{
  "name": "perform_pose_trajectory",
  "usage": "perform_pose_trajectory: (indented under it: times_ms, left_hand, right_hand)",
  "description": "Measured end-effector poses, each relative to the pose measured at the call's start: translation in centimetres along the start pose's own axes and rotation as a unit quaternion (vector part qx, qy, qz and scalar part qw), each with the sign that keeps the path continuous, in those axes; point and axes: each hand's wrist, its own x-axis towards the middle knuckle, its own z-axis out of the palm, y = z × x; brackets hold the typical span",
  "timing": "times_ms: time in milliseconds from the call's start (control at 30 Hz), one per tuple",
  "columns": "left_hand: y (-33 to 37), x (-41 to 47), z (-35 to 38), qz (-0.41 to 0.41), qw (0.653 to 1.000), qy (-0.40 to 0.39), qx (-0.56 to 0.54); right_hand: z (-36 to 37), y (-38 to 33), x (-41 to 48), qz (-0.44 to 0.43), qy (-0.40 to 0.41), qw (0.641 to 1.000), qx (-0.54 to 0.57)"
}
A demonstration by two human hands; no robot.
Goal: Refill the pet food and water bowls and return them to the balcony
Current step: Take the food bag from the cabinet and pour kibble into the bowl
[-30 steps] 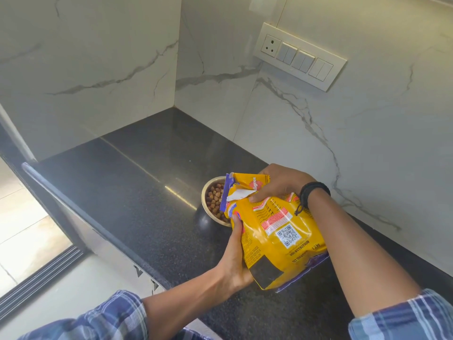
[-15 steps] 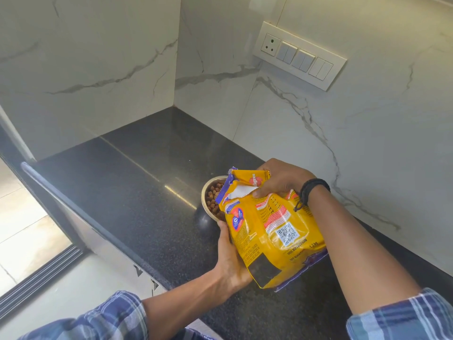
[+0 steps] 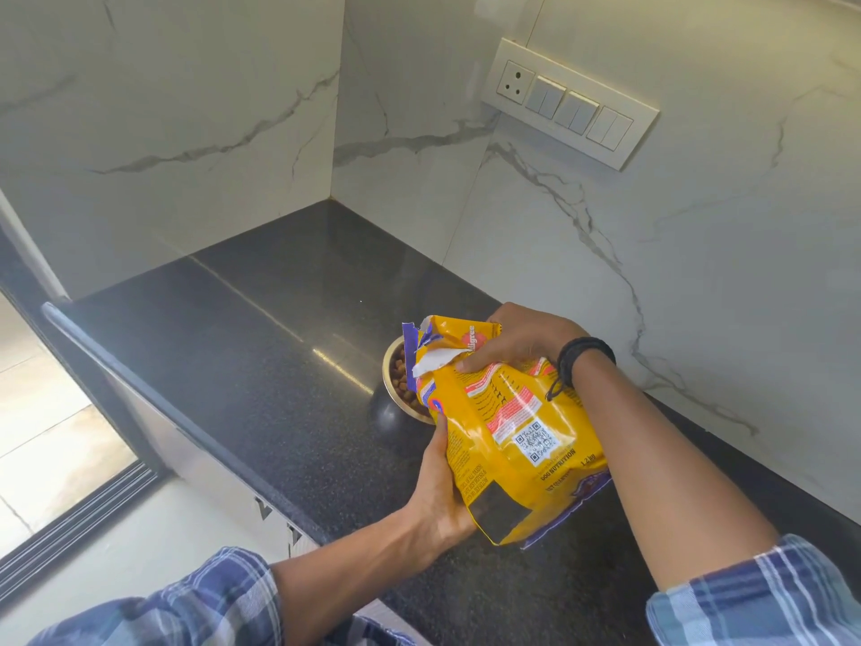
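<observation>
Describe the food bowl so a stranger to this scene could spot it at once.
On the black countertop below the wall switch panel, find the yellow food bag. The bowl sits just beyond the bag's torn top, partly hidden by it. It is the only round metal thing there, holding brown kibble.

I read: counter, black, speckled, glossy | on it: 1 steel bowl, upright, near the wall | in bowl: brown kibble
</observation>
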Motion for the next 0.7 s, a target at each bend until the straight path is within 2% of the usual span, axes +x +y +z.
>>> perform_pose_trajectory:
  times_ms: [200, 467, 700]
  left_hand:
    - [0.02, 0.02, 0.08, -0.006, 1.0, -0.018, 0.001]
    - [0.03, 0.06, 0.04, -0.006, 1.0, 0.027, 0.005]
    - [0.0, -0.16, 0.89, -0.002, 1.0, 0.024, -0.012]
  right_hand:
    - [-0.08, 0.1, -0.46, -0.013, 0.002, 1.0, -0.004]
    - [-0.29, 0.5, -0.87, -0.049, 0.019, 0.998, -0.015]
    - [-0.93, 0.57, -0.93, -0.044, 0.023, 0.998, -0.031]
